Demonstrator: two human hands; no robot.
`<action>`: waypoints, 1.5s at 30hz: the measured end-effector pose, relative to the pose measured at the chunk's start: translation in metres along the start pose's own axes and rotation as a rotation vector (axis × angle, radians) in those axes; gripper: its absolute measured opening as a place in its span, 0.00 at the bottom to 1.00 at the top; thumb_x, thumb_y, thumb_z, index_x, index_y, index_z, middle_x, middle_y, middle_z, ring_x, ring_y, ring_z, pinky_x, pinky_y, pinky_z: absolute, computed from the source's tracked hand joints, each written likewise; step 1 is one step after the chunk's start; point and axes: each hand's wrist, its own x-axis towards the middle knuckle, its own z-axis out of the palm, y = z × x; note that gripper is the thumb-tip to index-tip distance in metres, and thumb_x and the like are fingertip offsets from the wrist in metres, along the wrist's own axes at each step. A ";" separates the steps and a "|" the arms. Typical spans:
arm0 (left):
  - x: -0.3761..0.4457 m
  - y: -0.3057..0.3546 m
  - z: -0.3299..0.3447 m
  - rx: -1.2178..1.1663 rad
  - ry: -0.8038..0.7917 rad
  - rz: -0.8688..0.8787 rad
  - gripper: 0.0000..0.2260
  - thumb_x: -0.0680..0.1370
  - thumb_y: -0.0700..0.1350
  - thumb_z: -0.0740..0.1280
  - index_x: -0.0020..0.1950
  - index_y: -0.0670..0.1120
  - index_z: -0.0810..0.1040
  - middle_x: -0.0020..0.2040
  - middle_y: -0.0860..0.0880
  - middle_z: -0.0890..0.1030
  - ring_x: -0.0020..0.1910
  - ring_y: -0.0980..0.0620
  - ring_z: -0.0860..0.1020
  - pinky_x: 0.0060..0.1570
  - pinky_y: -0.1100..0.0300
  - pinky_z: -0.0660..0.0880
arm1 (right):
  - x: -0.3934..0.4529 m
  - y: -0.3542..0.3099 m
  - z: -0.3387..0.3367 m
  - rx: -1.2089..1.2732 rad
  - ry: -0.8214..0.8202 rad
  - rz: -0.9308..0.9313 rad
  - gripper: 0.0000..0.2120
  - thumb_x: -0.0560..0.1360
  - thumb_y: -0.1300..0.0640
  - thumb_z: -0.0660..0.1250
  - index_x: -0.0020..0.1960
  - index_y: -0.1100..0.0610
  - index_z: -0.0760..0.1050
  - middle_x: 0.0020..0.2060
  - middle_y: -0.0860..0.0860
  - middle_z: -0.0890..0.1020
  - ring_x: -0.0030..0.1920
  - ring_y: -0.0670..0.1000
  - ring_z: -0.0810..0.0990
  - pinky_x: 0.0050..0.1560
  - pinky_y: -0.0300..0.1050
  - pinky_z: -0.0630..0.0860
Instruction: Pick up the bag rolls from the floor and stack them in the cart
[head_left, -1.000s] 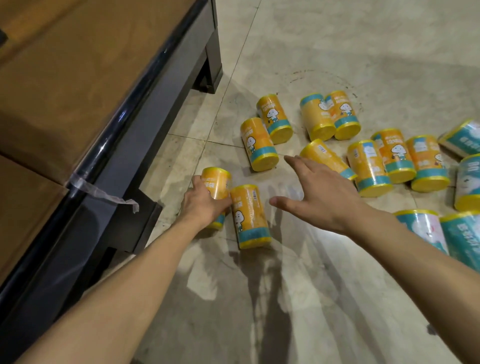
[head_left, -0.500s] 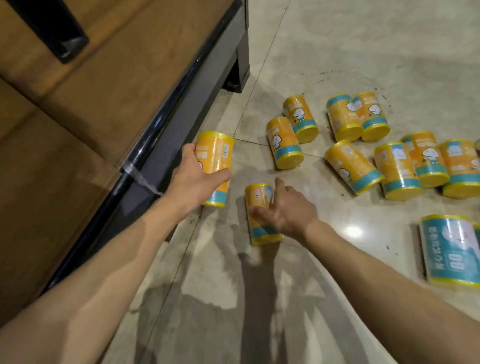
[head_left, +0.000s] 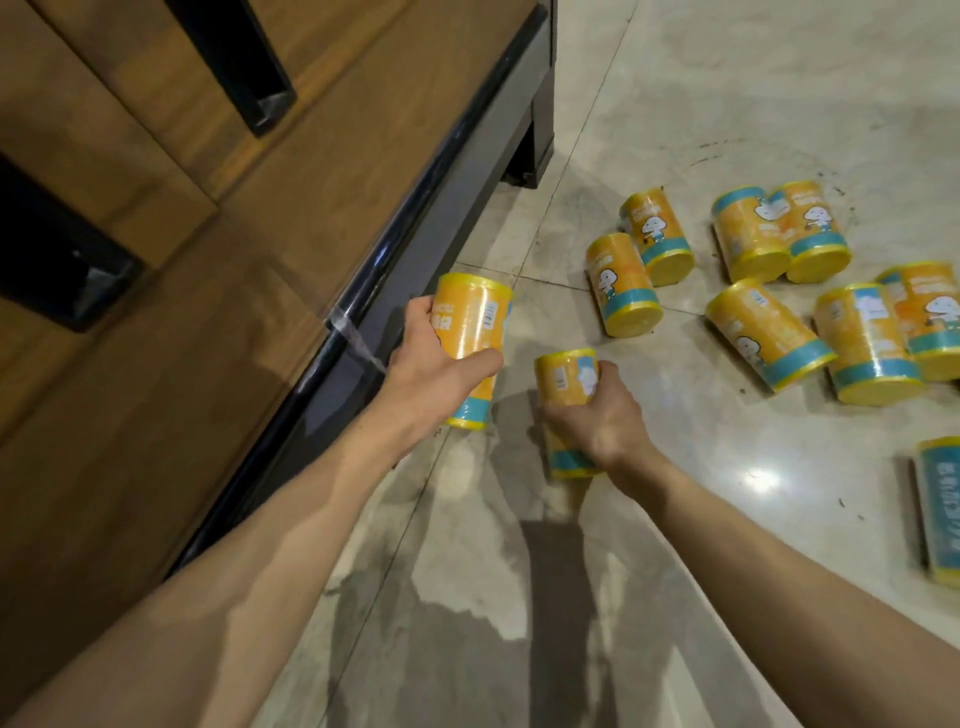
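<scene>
Left fingers (head_left: 415, 317) wrap the far side of a yellow bag roll (head_left: 470, 332), thumb across the near face, so the left hand (head_left: 431, 374) clamps it mid-body; roll is off the floor, roughly upright, tilted a little, blue band at the bottom end, right beside the dark edge of the wooden cart (head_left: 363, 291). Likely held that way so it can go straight up and over the edge onto the deck. Right fingers (head_left: 605, 371) curl over a second bag roll (head_left: 566, 376) from above, clamped round its middle; right hand (head_left: 597, 421) hides most of the label; lower end with blue band pokes out under the wrist, blurred. Cannot tell if this roll has cleared the tiled floor (head_left: 727, 493) or touches it. One roll per hand — judgement: two-at-a-time carry to cut trips. Remaining rolls lie on their sides on the floor, well apart from the hands: a near pair (head_left: 623, 283), a touching pair further back (head_left: 779, 231), a cluster at right (head_left: 862, 338), plus a teal-labelled roll (head_left: 940, 509) at the frame edge, cut off. Scatter suggests they rolled loose, not placed. Clear tape strip (head_left: 353, 332) hangs off the cart edge near the left hand. Cart deck visible shows wood panels and black brackets (head_left: 244, 67); no rolls seen on it in view. Task looks early: most rolls still down.
</scene>
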 end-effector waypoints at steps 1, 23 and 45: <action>-0.002 0.000 0.003 -0.024 0.034 -0.004 0.32 0.63 0.50 0.73 0.64 0.54 0.65 0.52 0.52 0.79 0.51 0.51 0.80 0.48 0.54 0.79 | -0.003 -0.003 -0.008 0.115 -0.003 -0.018 0.27 0.67 0.53 0.79 0.60 0.54 0.70 0.48 0.50 0.81 0.43 0.46 0.83 0.39 0.40 0.80; -0.286 0.483 -0.083 -0.346 -0.269 0.215 0.30 0.64 0.47 0.78 0.62 0.48 0.71 0.45 0.53 0.85 0.41 0.58 0.84 0.38 0.63 0.80 | -0.378 -0.351 -0.411 0.762 0.065 -0.088 0.21 0.63 0.58 0.73 0.56 0.56 0.78 0.43 0.51 0.87 0.41 0.49 0.86 0.41 0.47 0.84; -0.527 0.915 -0.130 -0.516 -0.635 0.551 0.25 0.66 0.49 0.80 0.59 0.56 0.75 0.50 0.52 0.85 0.48 0.51 0.85 0.45 0.54 0.82 | -0.696 -0.601 -0.732 0.640 0.510 -0.427 0.25 0.64 0.54 0.75 0.60 0.52 0.77 0.50 0.54 0.87 0.48 0.57 0.87 0.44 0.54 0.85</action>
